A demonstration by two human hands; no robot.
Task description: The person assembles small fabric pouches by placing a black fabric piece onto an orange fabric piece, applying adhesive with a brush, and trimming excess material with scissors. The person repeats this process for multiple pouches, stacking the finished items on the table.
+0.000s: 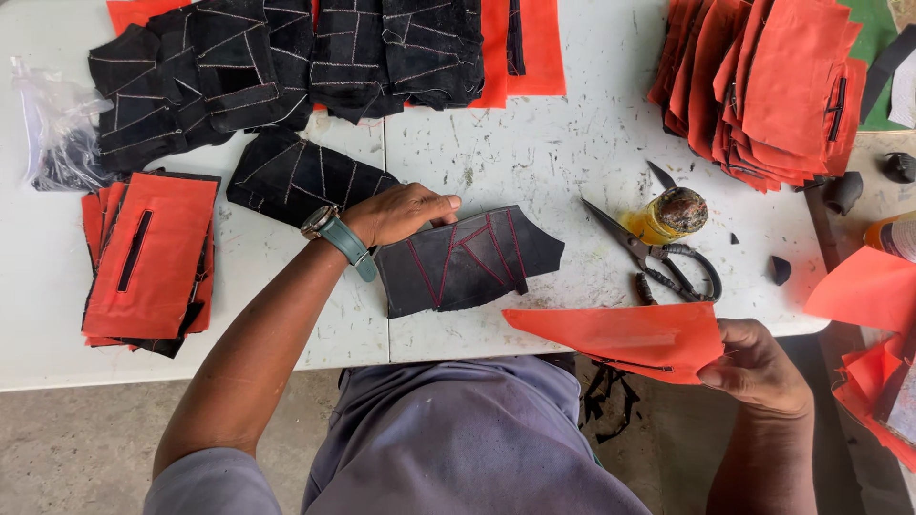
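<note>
Left hand (401, 215) is pressing flat on the black stitched piece (465, 259) mid-frame on the worktop (534, 153), right hand (759, 367) is pinching an orange fabric piece (630, 339) lower right, scissors (658, 253) nearby.

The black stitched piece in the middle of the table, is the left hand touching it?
Touching. The head view shows the left hand resting flat on the black stitched piece's upper left edge, fingers overlapping it with no gap.

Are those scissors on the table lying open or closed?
Open. The scissors lie flat on the white table beside a small yellow bottle, with one blade pointing up-left and the other spread apart from it. Neither hand touches them.
</note>
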